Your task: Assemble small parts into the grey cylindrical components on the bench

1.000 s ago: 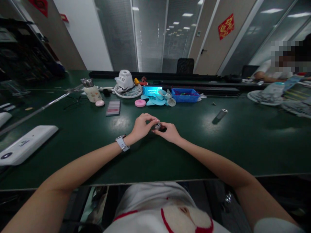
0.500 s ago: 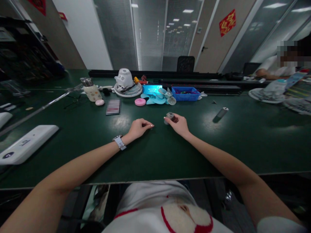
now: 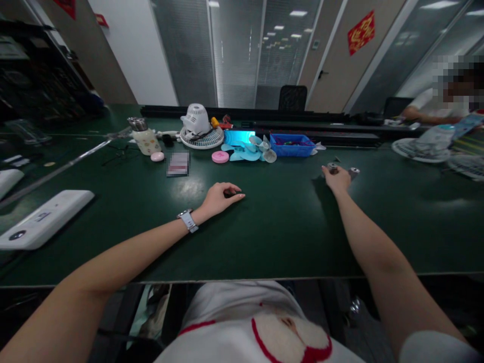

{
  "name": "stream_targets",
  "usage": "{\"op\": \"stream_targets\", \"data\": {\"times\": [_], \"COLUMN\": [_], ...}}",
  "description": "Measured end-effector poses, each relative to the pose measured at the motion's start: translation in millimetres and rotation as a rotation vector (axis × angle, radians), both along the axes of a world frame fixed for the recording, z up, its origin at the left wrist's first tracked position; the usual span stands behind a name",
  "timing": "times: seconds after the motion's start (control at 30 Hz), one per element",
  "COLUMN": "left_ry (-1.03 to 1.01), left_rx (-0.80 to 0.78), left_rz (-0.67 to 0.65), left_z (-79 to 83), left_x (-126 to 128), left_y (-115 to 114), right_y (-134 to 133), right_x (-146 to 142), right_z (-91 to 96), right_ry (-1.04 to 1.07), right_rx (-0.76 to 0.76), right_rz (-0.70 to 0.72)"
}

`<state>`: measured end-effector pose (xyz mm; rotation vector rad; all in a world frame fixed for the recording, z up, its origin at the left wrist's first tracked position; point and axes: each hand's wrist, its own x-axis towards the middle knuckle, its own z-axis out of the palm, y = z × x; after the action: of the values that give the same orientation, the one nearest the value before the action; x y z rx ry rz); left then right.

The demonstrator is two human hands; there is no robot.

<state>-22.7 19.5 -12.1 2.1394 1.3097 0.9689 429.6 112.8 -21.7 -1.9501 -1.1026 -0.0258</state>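
My right hand (image 3: 338, 179) is out to the right over the green table, with its fingers closed around a short grey metal cylinder (image 3: 332, 166). Just beyond its knuckles a second silver cylinder (image 3: 354, 172) shows, partly hidden by the hand. What either cylinder is exactly is too small to tell. Near the middle of the table rests my left hand (image 3: 223, 197), a pale-strapped watch on its wrist. Its fingers are slightly curled, with thumb and fingertips apart and nothing between them.
Along the back stand a flask (image 3: 144, 138), a white fan body on its grille (image 3: 202, 137), a pink disc (image 3: 220, 157), light-blue fan blades (image 3: 249, 151), a lit screen (image 3: 240, 137) and a blue basket (image 3: 293, 147). A white device (image 3: 45, 219) lies left. Another person sits far right.
My right hand has carried the short metal cylinder rightward from the middle to beside the other silver cylinder. My left thumb and fingers, pressed together before, have parted.
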Motion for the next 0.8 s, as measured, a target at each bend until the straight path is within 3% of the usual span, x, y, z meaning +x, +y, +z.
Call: {"op": "stream_targets", "data": {"times": [0.13, 0.2, 0.23, 0.27, 0.4, 0.5, 0.63, 0.8], "left_ry": [0.011, -0.039, -0.089, -0.149, -0.324, -0.332, -0.316, -0.295], "left_rx": [0.004, 0.006, 0.003, -0.005, -0.032, -0.02, -0.013, -0.003], "left_rz": [-0.054, 0.006, 0.062, 0.125, 0.291, 0.314, 0.306, 0.293], "left_z": [-0.1, -1.6, -2.5, -3.4, -5.2, -3.6, -1.1, -1.3], "left_x": [-1.2, -1.0, -0.9, -0.8, -1.4, -1.2, 0.8, 0.9], "left_y": [-1.0, 1.0, 2.6, 4.4, 9.9, 9.3, 6.5, 6.0], "right_y": [-8.2, -21.0, -29.5, -39.2, -78.0, -94.1, -98.9, -98.6], "right_x": [-16.3, -47.5, -69.3, -94.4, -202.3, -253.8, -267.6, -245.4], "right_z": [8.5, 19.9, 25.5, 30.0, 29.0, 16.1, 7.7, 14.6], "right_ry": [-0.057, -0.181, -0.251, -0.308, -0.416, -0.467, -0.436, -0.418], "right_rx": [0.069, 0.191, 0.245, 0.272, 0.098, 0.004, -0.025, 0.007], "right_rz": [-0.068, -0.074, -0.007, 0.129, 1.026, 1.335, 1.354, 1.326]}}
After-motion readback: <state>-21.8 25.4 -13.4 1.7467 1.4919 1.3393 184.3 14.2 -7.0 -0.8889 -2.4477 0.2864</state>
